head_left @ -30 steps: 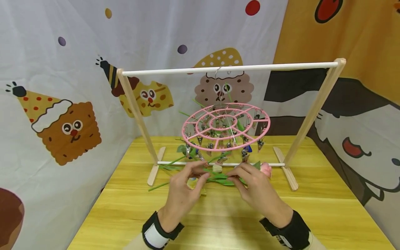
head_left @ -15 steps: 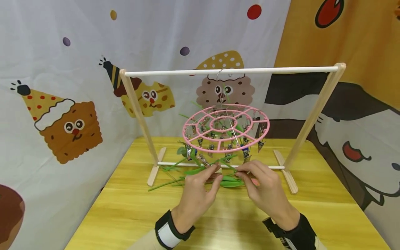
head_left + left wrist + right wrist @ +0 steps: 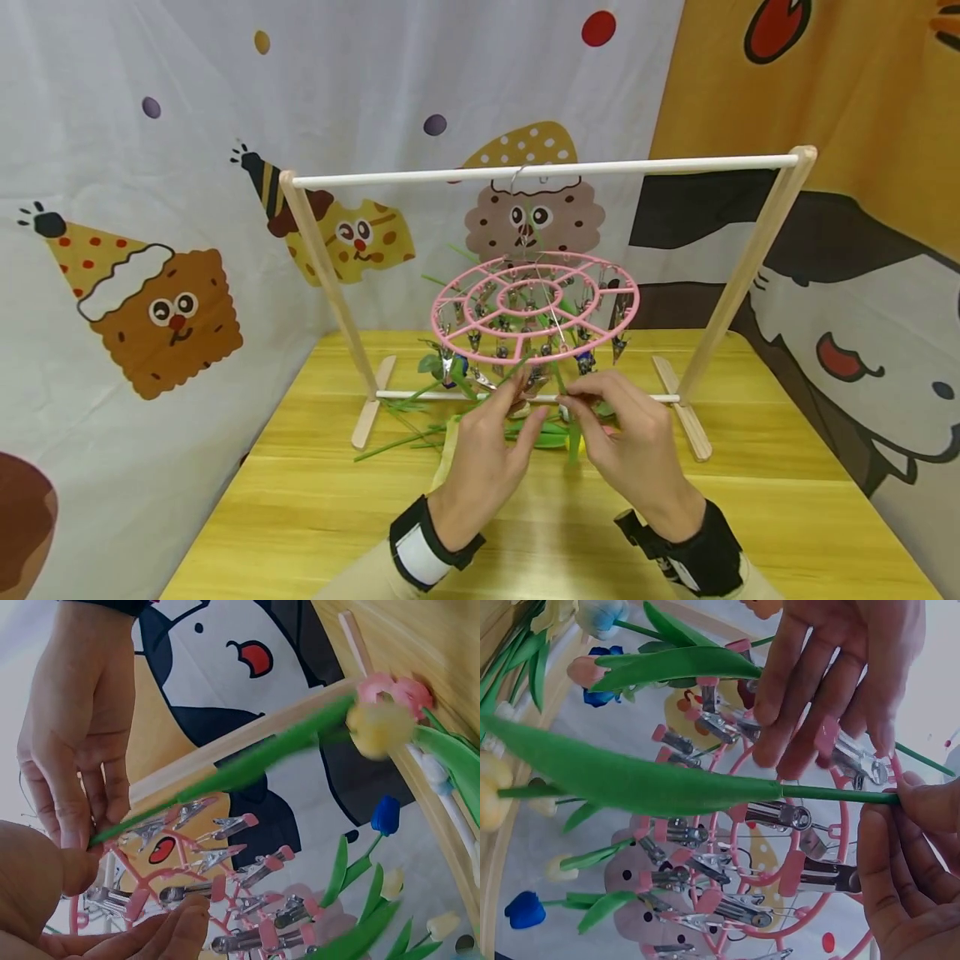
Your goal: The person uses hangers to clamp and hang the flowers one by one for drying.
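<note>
A yellow tulip (image 3: 380, 729) with one long green leaf hangs bloom down from my right hand (image 3: 636, 454), whose thumb and fingers pinch the end of its stem (image 3: 840, 793). My left hand (image 3: 486, 454) is just left of it, under the front of a pink round clip hanger (image 3: 517, 360). Its thumb and fingers are apart around a metal clip with pink tips (image 3: 851, 754); whether they touch the clip cannot be told. Several other clips hang from the rings. Some hold flowers upside down, among them a blue tulip (image 3: 385, 815).
The hanger hooks onto the white top bar (image 3: 420, 177) of a wooden stand (image 3: 330, 292). More artificial flowers and green stems (image 3: 397, 446) lie on the wooden table (image 3: 315, 500) near the lower bar. A printed cloth (image 3: 420, 75) covers the walls behind.
Both hands have risen toward the hanger's front edge, the left also moving right. The tulip has swung from lying flat between the hands to hanging bloom down from the right hand.
</note>
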Tool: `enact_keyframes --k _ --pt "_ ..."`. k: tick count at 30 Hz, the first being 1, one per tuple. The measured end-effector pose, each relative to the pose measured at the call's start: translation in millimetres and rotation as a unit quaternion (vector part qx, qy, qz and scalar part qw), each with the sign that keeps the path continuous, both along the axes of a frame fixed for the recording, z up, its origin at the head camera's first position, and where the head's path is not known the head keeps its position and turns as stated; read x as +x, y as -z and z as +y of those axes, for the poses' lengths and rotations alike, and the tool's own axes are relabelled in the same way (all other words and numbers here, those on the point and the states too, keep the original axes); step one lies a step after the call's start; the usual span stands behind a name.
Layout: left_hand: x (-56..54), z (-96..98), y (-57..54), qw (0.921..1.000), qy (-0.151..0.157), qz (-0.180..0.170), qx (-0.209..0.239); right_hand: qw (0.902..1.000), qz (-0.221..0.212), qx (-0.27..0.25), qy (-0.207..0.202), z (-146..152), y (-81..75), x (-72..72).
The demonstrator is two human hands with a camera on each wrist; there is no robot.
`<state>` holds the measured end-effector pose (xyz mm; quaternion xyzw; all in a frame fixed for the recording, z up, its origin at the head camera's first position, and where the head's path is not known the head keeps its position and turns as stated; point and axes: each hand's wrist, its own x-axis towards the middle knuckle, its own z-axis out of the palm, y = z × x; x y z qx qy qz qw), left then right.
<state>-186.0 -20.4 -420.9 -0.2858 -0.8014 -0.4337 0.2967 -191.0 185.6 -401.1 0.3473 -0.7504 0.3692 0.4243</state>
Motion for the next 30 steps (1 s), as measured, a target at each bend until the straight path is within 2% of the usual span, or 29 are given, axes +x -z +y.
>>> enact_keyframes --k 5,11,15,19,25,30 --pt "-3.8 8.0 -2.0 0.9997 -0.003 -0.010 0.020 0.9999 0.009 -0.012 0.003 -5.4 -2.3 -0.9" --pt "-9.0 12.2 -8.4 0.9986 -0.022 -0.006 0.047 0.9996 0.010 -0.022 0.010 -8.8 -5.3 -1.0" --pt "-11.6 12.5 -12.9 0.9977 -0.018 -0.013 0.064 0.9997 -0.001 -0.022 0.009 -8.8 -3.0 -1.2" --pt "-11.9 8.1 -11.7 0.9972 -0.015 -0.023 0.069 0.9997 -0.011 -0.021 0.003 -11.7 -1.1 -3.3" --pt "-9.1 1.2 -6.0 0.9907 0.018 -0.078 0.110 0.9995 -0.024 -0.021 0.010 -15.0 -1.0 -3.6" --pt "-9.6 -2.5 -7.6 0.9831 0.017 -0.115 0.142 0.9989 -0.036 -0.030 0.009 -18.2 -1.5 -2.2"
